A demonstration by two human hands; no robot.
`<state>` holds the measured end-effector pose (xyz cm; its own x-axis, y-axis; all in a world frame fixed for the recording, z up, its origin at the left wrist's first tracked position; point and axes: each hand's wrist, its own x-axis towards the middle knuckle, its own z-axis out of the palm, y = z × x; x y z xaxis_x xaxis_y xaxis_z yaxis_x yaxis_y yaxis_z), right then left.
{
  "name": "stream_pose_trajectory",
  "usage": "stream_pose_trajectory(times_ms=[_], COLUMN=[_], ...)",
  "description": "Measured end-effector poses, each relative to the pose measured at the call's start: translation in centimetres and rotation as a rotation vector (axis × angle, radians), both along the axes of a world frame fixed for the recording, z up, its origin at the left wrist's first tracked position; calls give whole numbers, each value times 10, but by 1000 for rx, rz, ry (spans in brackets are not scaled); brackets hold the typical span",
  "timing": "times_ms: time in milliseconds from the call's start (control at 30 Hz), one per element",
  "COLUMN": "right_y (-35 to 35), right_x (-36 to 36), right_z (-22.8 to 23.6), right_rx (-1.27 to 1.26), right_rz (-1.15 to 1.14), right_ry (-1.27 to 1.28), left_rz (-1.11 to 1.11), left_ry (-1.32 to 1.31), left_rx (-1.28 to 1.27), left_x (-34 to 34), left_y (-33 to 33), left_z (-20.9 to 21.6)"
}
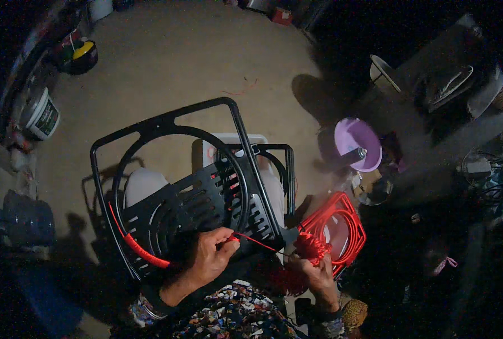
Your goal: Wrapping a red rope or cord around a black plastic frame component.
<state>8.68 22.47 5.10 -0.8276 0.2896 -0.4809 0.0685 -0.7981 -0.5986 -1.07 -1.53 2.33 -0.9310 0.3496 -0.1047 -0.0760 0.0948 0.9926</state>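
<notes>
A black metal chair frame [175, 121] with a slotted panel [195, 198] lies tilted across my lap. Glossy red cord [141, 250] is wound tightly round part of its left bar, and a loose strand runs up that bar. My left hand [209, 257] is closed over the near part of the frame, pinching red cord. From its fingers a taut strand [257, 243] stretches right to a thick bundle of red cord [312, 248]. My right hand [318, 277] is closed round the bottom of that bundle; some of its fingers are hidden.
Right of the bundle stands a red-wrapped frame [350, 217]. Beyond it are a purple basin [370, 138] with a can [350, 157] at its rim. A second black frame [290, 175] stands past my knees. A white bucket [41, 117] sits far left; red scraps [241, 90] lie on the floor.
</notes>
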Motion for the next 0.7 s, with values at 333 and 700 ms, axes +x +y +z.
stream_pose_trajectory(times_ms=[333, 700], right_y=[25, 4], right_x=[16, 15], right_z=[76, 45], right_rx=[990, 634], right_rz=[893, -3], right_ry=[-82, 130], left_rz=[186, 328], left_ry=[253, 412], left_rx=[-19, -129], left_x=[-11, -19], left_y=[-7, -12], left_z=[8, 32])
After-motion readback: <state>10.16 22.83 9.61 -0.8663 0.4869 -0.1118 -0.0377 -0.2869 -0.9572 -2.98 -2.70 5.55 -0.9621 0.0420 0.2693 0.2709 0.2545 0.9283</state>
